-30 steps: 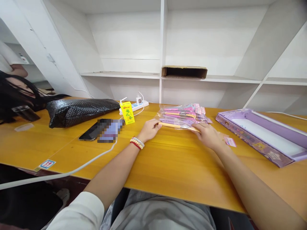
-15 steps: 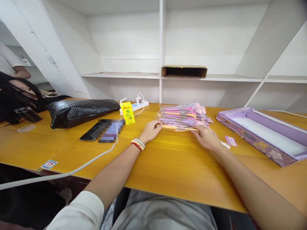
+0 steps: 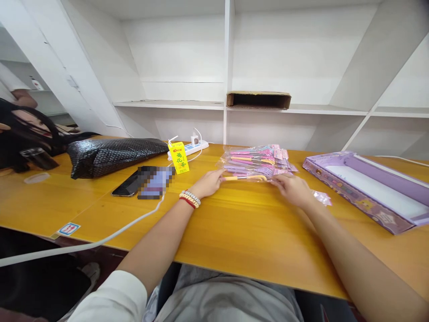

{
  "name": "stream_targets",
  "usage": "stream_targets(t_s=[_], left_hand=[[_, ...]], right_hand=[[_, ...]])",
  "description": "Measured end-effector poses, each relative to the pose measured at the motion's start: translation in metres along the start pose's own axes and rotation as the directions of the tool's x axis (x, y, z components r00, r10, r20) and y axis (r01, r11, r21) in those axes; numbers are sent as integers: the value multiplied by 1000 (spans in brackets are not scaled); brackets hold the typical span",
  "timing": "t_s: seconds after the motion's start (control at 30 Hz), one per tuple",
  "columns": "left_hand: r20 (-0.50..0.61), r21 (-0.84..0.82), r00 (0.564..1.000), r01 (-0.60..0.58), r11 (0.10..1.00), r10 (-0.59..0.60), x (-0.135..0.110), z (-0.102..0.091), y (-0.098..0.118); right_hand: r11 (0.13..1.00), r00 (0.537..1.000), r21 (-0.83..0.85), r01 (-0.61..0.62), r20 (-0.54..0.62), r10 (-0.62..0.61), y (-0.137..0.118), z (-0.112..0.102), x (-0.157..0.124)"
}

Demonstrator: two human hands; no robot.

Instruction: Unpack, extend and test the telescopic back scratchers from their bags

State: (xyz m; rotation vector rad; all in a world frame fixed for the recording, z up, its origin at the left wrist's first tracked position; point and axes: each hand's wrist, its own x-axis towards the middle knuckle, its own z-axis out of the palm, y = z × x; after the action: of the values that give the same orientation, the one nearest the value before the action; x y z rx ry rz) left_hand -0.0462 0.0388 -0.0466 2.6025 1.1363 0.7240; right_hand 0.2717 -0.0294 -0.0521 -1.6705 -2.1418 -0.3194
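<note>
My left hand (image 3: 212, 182) is closed in a pinch on the left end of a thin stick (image 3: 231, 178) with a yellow handle, a shiny metal-looking middle and a hooked yellow end. My right hand (image 3: 291, 188) is closed just beyond the hook, apparently on the stick's clear plastic bag. A crumpled clear part with a pink card (image 3: 322, 197) sticks out to the right of this hand. Directly behind the stick lies a pile of similar bagged sticks (image 3: 253, 157) in pink, purple, yellow and teal, with pink cards at their right ends.
An open purple printed box (image 3: 360, 197) lies on the right. On the left are a black bubble-wrap bag (image 3: 114, 156), two phones (image 3: 126, 185), a yellow drink carton (image 3: 179, 157) and a white power strip (image 3: 200, 146). A white cable (image 3: 114, 236) crosses the table edge. Another person (image 3: 25, 96) is at far left.
The hooked end has slid left out of my right fingers, which now sit beyond it. The pink card is tilted and nearer the crumpled plastic. My left hand has barely shifted.
</note>
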Motion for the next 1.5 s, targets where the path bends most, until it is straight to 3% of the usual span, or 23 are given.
stream_targets(t_s=[0.1,0.23,0.3,0.37,0.53,0.63,0.7,0.83,0.97,1.07,1.23,1.43,1.5], left_hand=[[-60,86,997,48,995,-43,-1,-11,-19],[-149,-44,976,153,987,-158,-3,-17,-25],[-157,-93,972,162,982,-175,-3,-15,-17],[-139,-88,979,135,987,-147,-4,-11,-7],[10,-12,1000,19,1000,-19,-6,0,16],[112,34,992,-62,998,58,-6,5,22],[162,42,981,-114,993,106,-5,7,25],[237,35,961,-154,987,142,-5,7,30],[255,47,953,-180,982,163,-7,3,35],[252,52,948,-213,976,194,-8,2,40],[285,20,933,-237,971,222,-9,4,47],[19,67,975,-222,973,221,-8,10,50],[64,64,976,-214,975,210,-8,13,50]], right_hand=[[989,980,0,-147,-133,145,20,-5,-1],[931,851,74,-357,-385,357,30,-10,-2],[932,805,90,-351,-480,350,27,-11,-1],[953,813,71,-296,-505,290,21,-11,1],[991,913,-79,-111,-403,70,0,-9,6],[983,902,-180,35,-418,-109,-16,-9,7],[973,891,-220,71,-425,-161,-27,-6,7],[958,949,-224,181,-216,-230,-41,5,8],[952,961,-139,273,7,-275,-45,13,7],[949,957,-123,292,42,-289,-47,13,6],[972,973,-79,222,80,-216,-52,12,3],[988,962,7,155,225,-153,-49,20,-5],[989,958,26,148,246,-149,-49,20,-5]])
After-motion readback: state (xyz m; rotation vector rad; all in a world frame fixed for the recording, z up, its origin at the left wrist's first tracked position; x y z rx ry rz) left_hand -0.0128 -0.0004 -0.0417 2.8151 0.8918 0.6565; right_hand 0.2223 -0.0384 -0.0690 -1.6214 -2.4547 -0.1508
